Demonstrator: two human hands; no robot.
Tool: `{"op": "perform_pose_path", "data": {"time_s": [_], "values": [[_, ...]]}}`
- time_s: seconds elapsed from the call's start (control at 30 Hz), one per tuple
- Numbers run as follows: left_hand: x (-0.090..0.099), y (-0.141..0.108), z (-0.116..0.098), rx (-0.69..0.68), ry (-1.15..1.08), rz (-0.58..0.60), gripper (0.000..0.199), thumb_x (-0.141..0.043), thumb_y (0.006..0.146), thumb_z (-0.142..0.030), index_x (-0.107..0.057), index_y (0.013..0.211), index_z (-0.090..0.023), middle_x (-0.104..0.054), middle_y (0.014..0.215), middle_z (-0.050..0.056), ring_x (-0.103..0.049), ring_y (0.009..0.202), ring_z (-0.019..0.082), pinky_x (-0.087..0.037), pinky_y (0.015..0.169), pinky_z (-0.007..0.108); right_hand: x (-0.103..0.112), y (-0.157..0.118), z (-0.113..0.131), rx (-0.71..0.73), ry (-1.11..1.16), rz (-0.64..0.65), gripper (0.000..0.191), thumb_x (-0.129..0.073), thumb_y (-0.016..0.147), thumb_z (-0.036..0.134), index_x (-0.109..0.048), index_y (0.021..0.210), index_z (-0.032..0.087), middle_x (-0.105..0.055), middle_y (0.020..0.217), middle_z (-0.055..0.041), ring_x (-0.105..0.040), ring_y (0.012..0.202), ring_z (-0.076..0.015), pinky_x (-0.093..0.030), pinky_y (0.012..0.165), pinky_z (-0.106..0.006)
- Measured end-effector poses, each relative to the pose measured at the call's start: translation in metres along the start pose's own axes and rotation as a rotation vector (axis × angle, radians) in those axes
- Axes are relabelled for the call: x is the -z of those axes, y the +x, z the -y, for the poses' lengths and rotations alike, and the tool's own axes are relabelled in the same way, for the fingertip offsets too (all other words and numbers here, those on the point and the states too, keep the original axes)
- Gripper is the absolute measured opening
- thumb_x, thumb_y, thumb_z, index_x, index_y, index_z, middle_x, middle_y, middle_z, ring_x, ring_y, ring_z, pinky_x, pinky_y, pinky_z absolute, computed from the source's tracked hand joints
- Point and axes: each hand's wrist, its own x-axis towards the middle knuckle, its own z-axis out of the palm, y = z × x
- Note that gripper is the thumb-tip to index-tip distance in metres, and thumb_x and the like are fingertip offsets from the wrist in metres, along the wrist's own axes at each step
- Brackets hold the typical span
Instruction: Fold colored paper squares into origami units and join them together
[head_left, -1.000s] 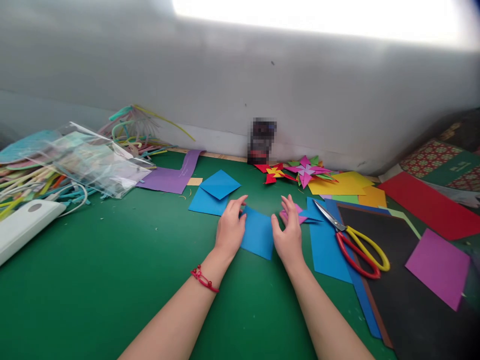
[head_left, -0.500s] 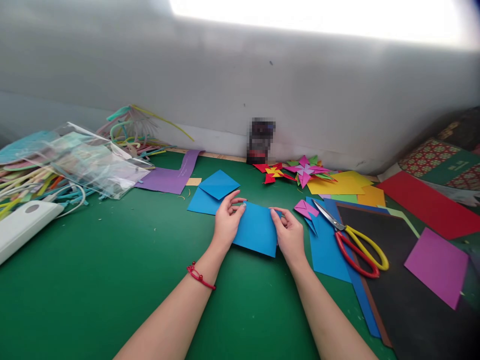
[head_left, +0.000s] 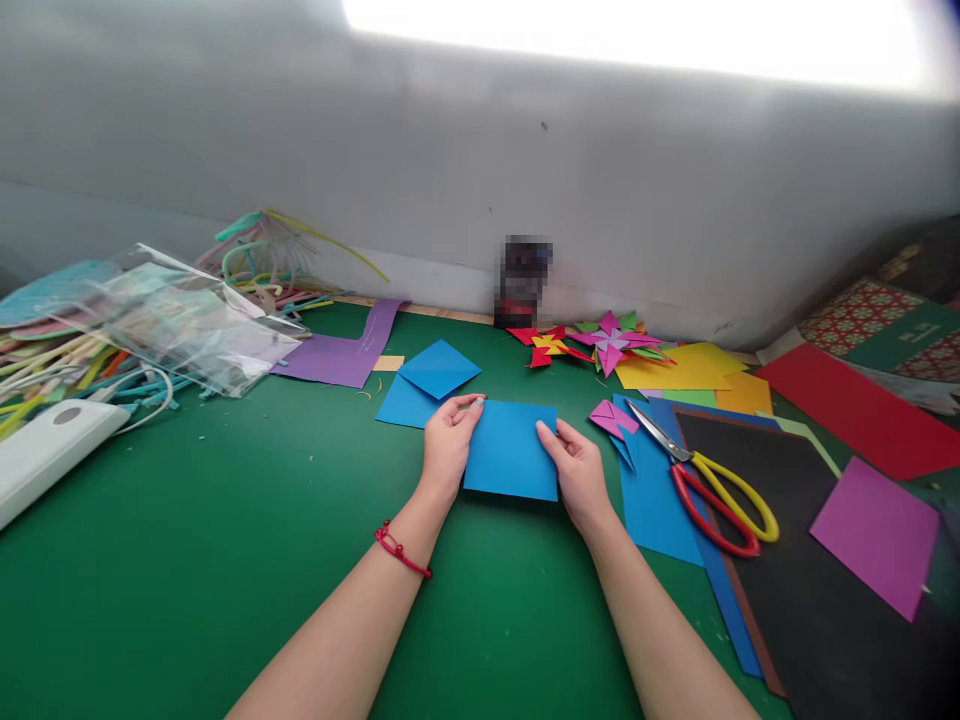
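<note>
Pinching blue square sheet [head_left: 511, 450] by its left edge, near the upper corner, with thumb and fingers of left hand [head_left: 450, 445]. Grasping same sheet by its right edge with right hand [head_left: 579, 465], with thumb on the face and fingers mostly hidden. Held face up between both hands, above green desk [head_left: 225, 560], with lower edge toward the wearer.

Worn on left wrist, below the hand: red bracelet [head_left: 403, 551].

Just beyond left hand: folded blue paper [head_left: 441, 368], with diamond-shaped flap uppermost. Farther out, to the left: small tan piece [head_left: 389, 363], then purple paper [head_left: 337, 362]. Well left of left hand: clear plastic bag [head_left: 202, 325] over a heap of coloured strips; nearer the wearer, white device [head_left: 56, 460].

Just beside right hand, to its right: small pink-and-blue folded piece [head_left: 615, 418]. Farther right: scissors [head_left: 681, 456] with red and yellow handles, lying across blue and dark sheets. Well right: violet square [head_left: 877, 535]. Beyond right hand, near wall: red-and-yellow paper star [head_left: 550, 344] and multicoloured one [head_left: 611, 340].
</note>
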Motion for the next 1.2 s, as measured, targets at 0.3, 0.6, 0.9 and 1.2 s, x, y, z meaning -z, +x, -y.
{"op": "perform_pose_path", "data": {"time_s": [0.3,0.6,0.9,1.2], "values": [[0.0,0.002,0.002,-0.009,-0.01,-0.013,0.026,-0.063,0.067,-0.039,-0.057,0.076,-0.015,-0.049,0.052,-0.006,-0.041,0.045,0.005,-0.033,0.045,0.016,0.006,0.004,-0.008,-0.009,0.059,-0.036,0.027,-0.066,0.068,0.032,-0.065,0.091,0.019,-0.067,0.081,-0.0036,-0.061,0.064,-0.0177,-0.05,0.054,-0.028],[0.002,0.002,0.003,-0.155,0.126,-0.144,0.021,-0.059,0.071,-0.036,-0.059,0.078,-0.016,-0.061,0.073,0.001,-0.053,0.066,0.011,-0.04,0.061,0.02,0.006,0.002,-0.004,-0.055,0.181,-0.004,0.035,-0.059,0.074,0.039,-0.059,0.102,0.019,-0.058,0.055,0.0025,-0.047,0.034,-0.0096,-0.033,0.024,-0.02],[0.006,0.002,0.003,-0.205,0.162,-0.268,0.026,-0.057,0.072,-0.038,-0.06,0.081,-0.014,-0.062,0.075,0.004,-0.056,0.069,0.013,-0.043,0.064,0.024,0.002,-0.007,0.008,-0.192,0.244,0.286,0.048,-0.056,0.079,0.036,-0.041,0.124,0.025,-0.052,0.054,0.0047,-0.051,0.04,-0.009,-0.044,0.033,-0.019],[-0.004,-0.007,0.0,-0.271,0.301,-0.104,0.026,-0.054,0.075,-0.039,-0.062,0.082,-0.016,-0.063,0.076,0.004,-0.057,0.068,0.013,-0.044,0.06,0.021,-0.001,-0.009,0.007,-0.161,0.194,0.337,0.06,-0.059,0.074,0.042,-0.034,0.127,0.028,-0.048,0.057,0.0057,-0.049,0.044,-0.0084,-0.042,0.036,-0.018]]}}
